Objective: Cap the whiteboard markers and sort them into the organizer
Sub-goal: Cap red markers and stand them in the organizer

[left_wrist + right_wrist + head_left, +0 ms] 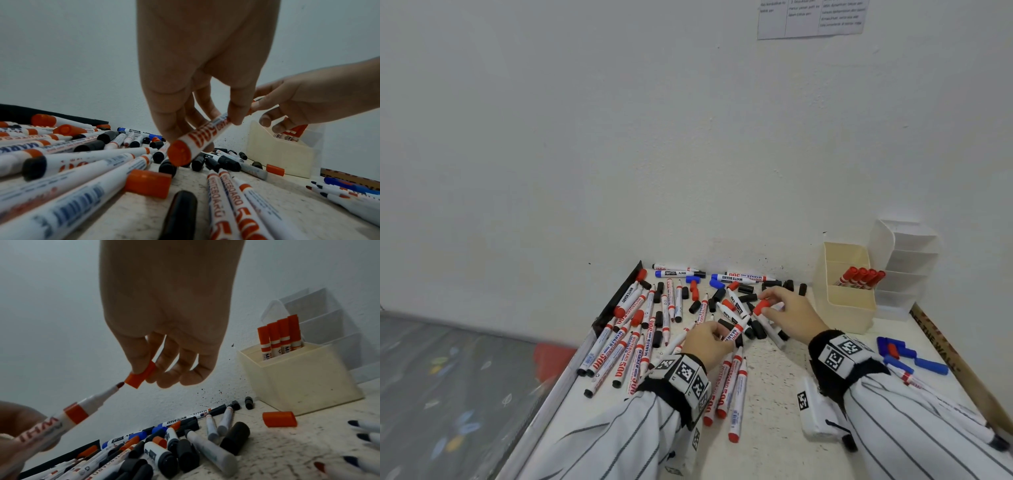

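Striped sleeves filled the bottom of the head view as we reached over the desk. Our left hand was clamped on a red marker, and our right hand pinched a red cap just beyond its tip. Loose markers and caps lay across the desk from its left edge to the middle. At the far right corner stood the cream organizer with four capped red markers upright inside, a white organizer just behind it.

From the left wrist we saw our fingers curled round the marker's barrel, its red butt end toward the camera, raised above the pile.

From the right wrist we saw thumb and fingers closed on the cap, its open mouth just beside the bare tip, not yet on it. Another red cap lay on the desk near the cream organizer's front.
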Available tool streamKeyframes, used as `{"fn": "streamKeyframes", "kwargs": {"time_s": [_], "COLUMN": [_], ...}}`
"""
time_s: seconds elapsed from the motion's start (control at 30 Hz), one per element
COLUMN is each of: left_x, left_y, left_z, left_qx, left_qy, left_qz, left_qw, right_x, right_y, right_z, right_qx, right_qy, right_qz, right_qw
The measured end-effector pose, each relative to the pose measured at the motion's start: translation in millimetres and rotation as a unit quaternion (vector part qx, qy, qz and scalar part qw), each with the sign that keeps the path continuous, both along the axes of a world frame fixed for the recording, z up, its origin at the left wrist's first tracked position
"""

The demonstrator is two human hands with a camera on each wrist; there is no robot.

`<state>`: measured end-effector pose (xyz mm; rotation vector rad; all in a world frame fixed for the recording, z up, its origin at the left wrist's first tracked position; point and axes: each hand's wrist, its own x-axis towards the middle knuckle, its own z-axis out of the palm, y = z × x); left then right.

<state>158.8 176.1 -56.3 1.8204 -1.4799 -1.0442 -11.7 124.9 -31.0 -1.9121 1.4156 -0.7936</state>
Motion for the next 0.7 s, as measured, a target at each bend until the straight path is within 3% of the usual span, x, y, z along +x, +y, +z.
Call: {"fn": "streamKeyframes", "kwargs": {"time_s": [0.23,0.53,0.7], "left_x": [-0.6,-6.9,-9.2], "left_y": [1.0,1.7,4.5], "left_z": [-1.6,-5.7,-2.5], "left_qx": [-0.016,-0.032,-0.039], "left_qy": [-0.022,-0.03,-0.011], "left_qz": [-0.008,-0.017,-0.046], "left_qw": [1.0,0.999,0.998], "right_x": [-2.3,-6.8,-3.1], "right_y": [7.4,12.8,16.7], "right_z": [0.6,-9.1,-11.7], "right_qx": [0.006,0.045,0.068], "right_qy": [-0.029,0.007,0.023], "right_qz": [0.007,0.042,0.015], "right_qw": [1.0,0.998,0.997]}}
